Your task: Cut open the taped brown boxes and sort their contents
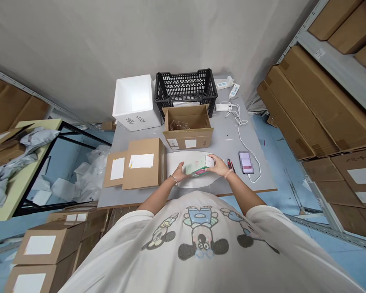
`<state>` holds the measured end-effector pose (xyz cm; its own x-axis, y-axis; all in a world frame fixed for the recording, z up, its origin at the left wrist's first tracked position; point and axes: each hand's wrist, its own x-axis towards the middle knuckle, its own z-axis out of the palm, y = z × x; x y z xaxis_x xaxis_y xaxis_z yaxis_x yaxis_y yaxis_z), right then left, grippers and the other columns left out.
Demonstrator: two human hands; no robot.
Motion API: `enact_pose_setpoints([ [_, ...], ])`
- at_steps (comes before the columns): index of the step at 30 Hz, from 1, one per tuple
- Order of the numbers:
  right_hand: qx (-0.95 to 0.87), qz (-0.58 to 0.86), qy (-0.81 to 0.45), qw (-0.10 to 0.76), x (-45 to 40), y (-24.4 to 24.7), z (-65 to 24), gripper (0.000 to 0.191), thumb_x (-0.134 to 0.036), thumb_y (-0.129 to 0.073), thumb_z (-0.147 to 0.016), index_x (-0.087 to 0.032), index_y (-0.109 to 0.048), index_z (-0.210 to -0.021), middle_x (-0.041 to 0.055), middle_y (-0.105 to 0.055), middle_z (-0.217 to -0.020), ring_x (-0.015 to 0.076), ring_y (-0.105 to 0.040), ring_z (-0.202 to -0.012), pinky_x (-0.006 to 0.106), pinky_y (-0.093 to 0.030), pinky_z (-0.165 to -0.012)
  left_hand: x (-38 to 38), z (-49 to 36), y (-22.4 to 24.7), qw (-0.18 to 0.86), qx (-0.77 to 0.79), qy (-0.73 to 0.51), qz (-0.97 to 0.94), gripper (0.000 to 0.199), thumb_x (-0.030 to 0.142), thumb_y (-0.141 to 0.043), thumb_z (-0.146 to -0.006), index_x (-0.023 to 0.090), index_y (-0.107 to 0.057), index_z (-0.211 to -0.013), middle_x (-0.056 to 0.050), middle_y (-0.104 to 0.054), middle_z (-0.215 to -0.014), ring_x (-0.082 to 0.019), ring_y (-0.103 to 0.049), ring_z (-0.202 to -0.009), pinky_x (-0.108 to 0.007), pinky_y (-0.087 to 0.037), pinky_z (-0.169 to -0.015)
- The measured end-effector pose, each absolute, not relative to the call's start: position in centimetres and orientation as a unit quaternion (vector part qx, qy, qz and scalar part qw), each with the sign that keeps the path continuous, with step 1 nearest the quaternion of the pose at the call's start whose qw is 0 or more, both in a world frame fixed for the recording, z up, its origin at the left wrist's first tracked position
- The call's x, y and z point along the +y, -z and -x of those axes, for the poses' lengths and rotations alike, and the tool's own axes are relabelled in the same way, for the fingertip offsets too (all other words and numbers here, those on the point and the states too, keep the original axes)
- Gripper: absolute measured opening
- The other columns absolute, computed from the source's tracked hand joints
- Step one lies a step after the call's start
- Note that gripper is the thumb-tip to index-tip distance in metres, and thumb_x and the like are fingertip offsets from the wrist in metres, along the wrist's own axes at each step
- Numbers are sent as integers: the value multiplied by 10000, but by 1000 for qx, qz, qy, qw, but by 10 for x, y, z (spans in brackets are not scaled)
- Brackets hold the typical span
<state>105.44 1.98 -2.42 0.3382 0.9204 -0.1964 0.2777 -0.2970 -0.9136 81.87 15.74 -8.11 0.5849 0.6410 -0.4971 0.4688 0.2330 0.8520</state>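
Observation:
A small green and white box [195, 166] is held between my two hands over a white sheet [173, 159] near the table's front edge. My left hand [179, 173] grips its left end, the fingers partly behind it. My right hand [218, 166] is closed round the right end, thumb and fingers on its top and side. Just beyond the sheet stands an open cardboard box [205, 140] with some clear wrap inside. To the left lies a closed cardboard box [144, 175] with a white label. Pens [230, 164] lie right of my right hand.
A white foam box [137, 118] and a black crate [186, 99] stand at the table's back. A phone [246, 162] with a white cable lies at the right. A smaller carton [114, 179] is at the left. Shelves with cartons [320, 106] flank the right side.

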Motion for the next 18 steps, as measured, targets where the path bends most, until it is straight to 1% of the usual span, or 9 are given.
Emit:
enact_pose_setpoints([
  [2, -490, 725, -329, 354, 28, 17, -1046, 739, -237, -865, -521, -204, -566, -1195, 94, -567, -1185, 259, -558, -1089, 412, -432, -1003, 153, -830, 80, 631, 404, -84, -657, 1095, 157, -898, -423, 193, -410, -1403, -200, -338, -1509, -355, -309, -1412, -471, -258, -1149],
  [4, -524, 735, -299, 309, 36, 15, -1033, 747, -221, -867, -525, -195, -574, -1211, 107, -543, -1180, 266, -555, -1088, 411, -427, -1005, 147, -842, 78, 631, 358, -104, -681, 1103, 168, -891, -444, 187, -391, -1427, -189, -349, -1503, -340, -307, -1412, -463, -251, -1156],
  [7, -544, 741, -286, 273, 47, 19, -1016, 751, -220, -854, -559, -205, -567, -1253, 107, -509, -1179, 267, -561, -1079, 413, -439, -993, 141, -856, 77, 643, 321, -122, -684, 1076, 183, -876, -486, 189, -363, -1432, -177, -417, -1445, -316, -413, -1333, -455, -333, -1106],
  [9, -549, 738, -282, 273, 51, 25, -1009, 841, -212, -860, -549, -214, -527, -1321, 114, -488, -1206, 285, -545, -1122, 434, -428, -1016, 141, -860, 78, 659, 317, -127, -670, 1016, 187, -867, -503, 203, -376, -1392, -158, -477, -1382, -290, -510, -1228, -441, -415, -1031],
  [11, -543, 728, -293, 297, 50, 35, -1008, 1014, -220, -879, -520, -219, -423, -1426, 133, -454, -1273, 299, -526, -1167, 453, -416, -1039, 143, -858, 78, 671, 318, -130, -657, 928, 192, -866, -509, 210, -412, -1319, -131, -541, -1299, -262, -573, -1123, -418, -470, -953],
  [13, -515, 718, -331, 332, 46, 48, -1011, 1186, -252, -894, -497, -231, -278, -1510, 159, -395, -1360, 295, -535, -1166, 462, -440, -1022, 147, -854, 77, 679, 319, -128, -648, 864, 198, -876, -497, 212, -444, -1245, -97, -599, -1200, -241, -605, -1047, -402, -491, -913],
  [15, -464, 717, -379, 355, 37, 62, -1016, 1293, -288, -903, -475, -247, -176, -1544, 181, -333, -1430, 293, -550, -1157, 478, -464, -995, 151, -848, 76, 693, 321, -131, -632, 847, 202, -896, -463, 209, -468, -1193, -70, -633, -1121, -232, -615, -1016, -400, -491, -915],
  [16, -436, 723, -398, 358, 32, 70, -1019, 1329, -299, -910, -452, -249, -160, -1547, 190, -317, -1451, 302, -544, -1173, 492, -459, -999, 152, -845, 75, 705, 324, -136, -616, 845, 207, -906, -446, 205, -480, -1175, -66, -642, -1104, -234, -615, -1021, -403, -489, -922],
  [18, -382, 741, -421, 357, 21, 83, -1023, 1371, -304, -927, -384, -240, -192, -1539, 197, -340, -1456, 328, -500, -1238, 525, -408, -1045, 151, -840, 71, 741, 335, -144, -564, 844, 236, -915, -445, 201, -493, -1175, -77, -647, -1116, -250, -613, -1042, -420, -492, -923],
])
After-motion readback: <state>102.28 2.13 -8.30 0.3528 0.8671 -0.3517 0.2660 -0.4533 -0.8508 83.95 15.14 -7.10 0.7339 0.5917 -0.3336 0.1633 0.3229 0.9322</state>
